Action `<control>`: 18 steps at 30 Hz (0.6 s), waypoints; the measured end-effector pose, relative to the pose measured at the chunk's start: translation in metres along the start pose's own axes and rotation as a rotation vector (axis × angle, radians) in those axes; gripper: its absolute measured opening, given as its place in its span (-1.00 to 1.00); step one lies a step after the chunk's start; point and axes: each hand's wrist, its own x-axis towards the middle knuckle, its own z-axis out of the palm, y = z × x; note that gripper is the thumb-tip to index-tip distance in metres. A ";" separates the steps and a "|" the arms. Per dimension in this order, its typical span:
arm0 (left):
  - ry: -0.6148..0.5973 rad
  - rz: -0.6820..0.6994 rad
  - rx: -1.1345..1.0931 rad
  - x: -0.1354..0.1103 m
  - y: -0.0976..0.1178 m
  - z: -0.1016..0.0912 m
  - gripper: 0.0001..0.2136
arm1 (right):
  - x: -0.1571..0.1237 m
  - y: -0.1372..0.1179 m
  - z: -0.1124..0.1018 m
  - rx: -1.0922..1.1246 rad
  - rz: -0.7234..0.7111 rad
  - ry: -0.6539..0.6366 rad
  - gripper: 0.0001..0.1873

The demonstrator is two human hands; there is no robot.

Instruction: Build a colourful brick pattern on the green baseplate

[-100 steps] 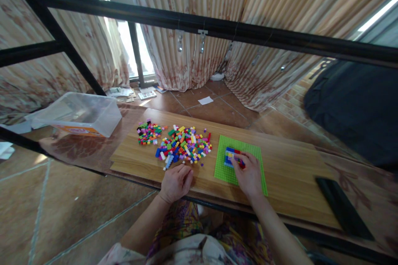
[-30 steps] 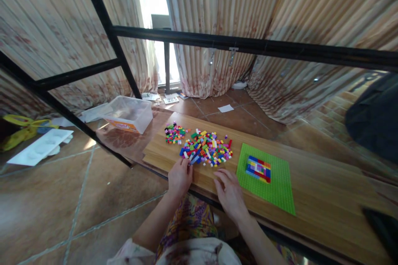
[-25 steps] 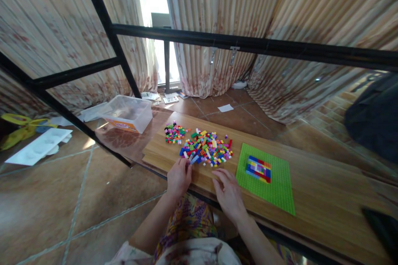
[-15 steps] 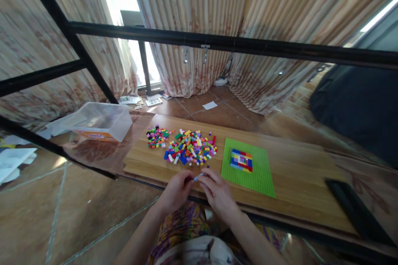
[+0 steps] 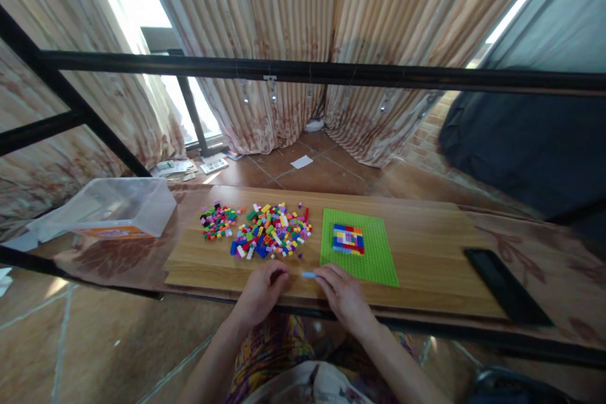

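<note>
Between the fingertips of my right hand (image 5: 344, 293) is a light blue toy brick (image 5: 308, 275), its free end pointing left. My left hand (image 5: 262, 290) is a short way to the left of it, thumb and fingers curled together; whether anything small is inside them is hidden. Both hands are over the front edge of the wooden board (image 5: 426, 252). Beyond my left hand lies a large heap of mixed building bricks (image 5: 274, 230). To the right, a green baseplate (image 5: 379, 252) carries a square, many-coloured brick build (image 5: 348, 239).
A smaller brick pile (image 5: 219, 221) lies left of the heap. At the far left is a clear plastic box (image 5: 127, 202) with an orange label. A dark flat slab (image 5: 506, 287) rests at the board's right end. A black metal bar (image 5: 303, 68) crosses in front of the curtains.
My hands have parted: the light blue brick, held between both before, is now only in my right fingers. The view has swung right, so the scene sits further left.
</note>
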 end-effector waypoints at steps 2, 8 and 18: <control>0.121 0.020 0.060 0.004 -0.010 -0.005 -0.82 | -0.002 0.015 -0.011 -0.022 0.051 0.053 -0.73; 0.373 0.040 0.209 0.009 -0.028 -0.014 -0.80 | 0.000 0.068 -0.044 -0.140 0.216 0.219 -0.70; 0.216 0.149 0.223 0.011 0.012 0.032 -0.76 | 0.011 0.089 -0.042 -0.074 0.268 0.220 -0.77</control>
